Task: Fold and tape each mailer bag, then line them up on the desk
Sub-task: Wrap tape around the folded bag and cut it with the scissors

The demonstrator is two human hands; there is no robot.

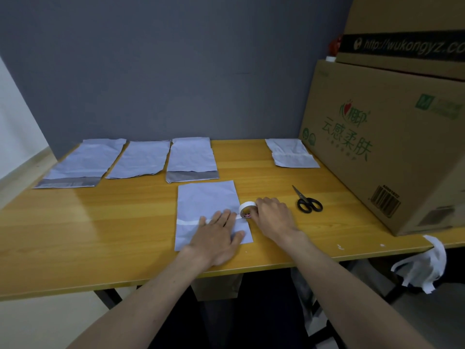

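- left hand (pixel 218 235) lies flat, palm down, fingers straight and spread; forearm stretched forward
- right hand (pixel 273 215) curled, fingers gripping; wrist bent slightly inward; forearm extended, bare

The left hand (pixel 216 238) covers part of the white tape strip (pixel 188 222) on the mailer bag (pixel 206 205). The right hand (pixel 273 215) hides the tape roll's (pixel 246 209) three o'clock side. The picture's edge crops the cardboard boxes (pixel 392 147) at three o'clock; their small print is unreadable.
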